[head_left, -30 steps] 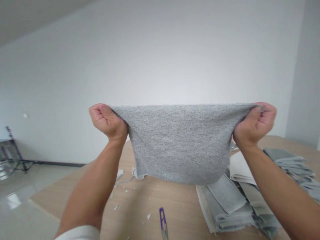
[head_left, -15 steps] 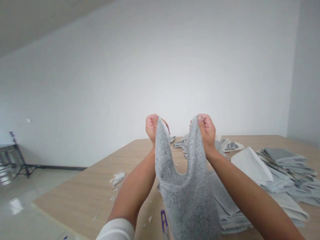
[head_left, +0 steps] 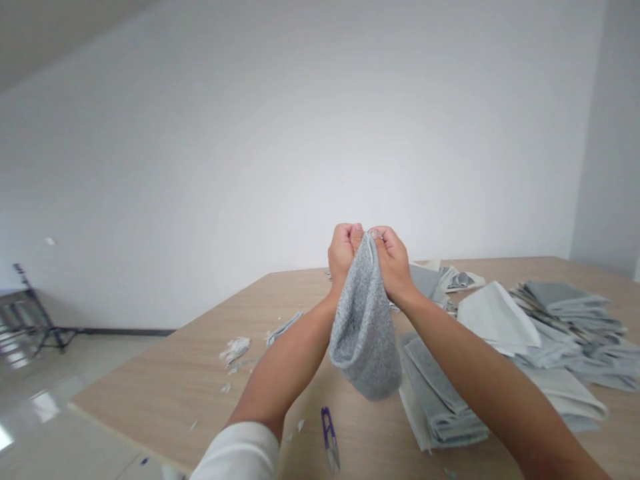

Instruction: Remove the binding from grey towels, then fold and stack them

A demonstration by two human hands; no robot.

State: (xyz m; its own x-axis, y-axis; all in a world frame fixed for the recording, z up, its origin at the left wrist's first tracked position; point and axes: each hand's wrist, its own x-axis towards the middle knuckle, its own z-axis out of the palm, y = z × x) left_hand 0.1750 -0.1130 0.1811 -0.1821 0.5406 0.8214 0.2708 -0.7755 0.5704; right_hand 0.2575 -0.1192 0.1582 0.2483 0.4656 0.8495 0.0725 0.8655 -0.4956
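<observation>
A piece of speckled grey fabric (head_left: 367, 340) hangs folded in a loop above the table, its top gathered between my two hands. My left hand (head_left: 344, 253) is closed on the left side of its upper edge. Close beside it, my right hand (head_left: 393, 260) pinches the right side, thumb on top. The fingertips of both hands nearly meet. Below the fabric, a pair of purple-handled thread snips (head_left: 329, 437) lies on the wooden table (head_left: 210, 393), blades towards me.
Right of the fabric lies a folded grey cloth stack (head_left: 445, 400). Farther right are a white cloth (head_left: 497, 317) and a pile of grey cloths (head_left: 570, 303). White scraps (head_left: 235, 350) lie on the left. A tripod (head_left: 43, 310) stands on the floor beyond the table.
My hands have come together from wide apart, my left hand moving right. The fabric, stretched between them before, now hangs folded and higher, uncovering the snips.
</observation>
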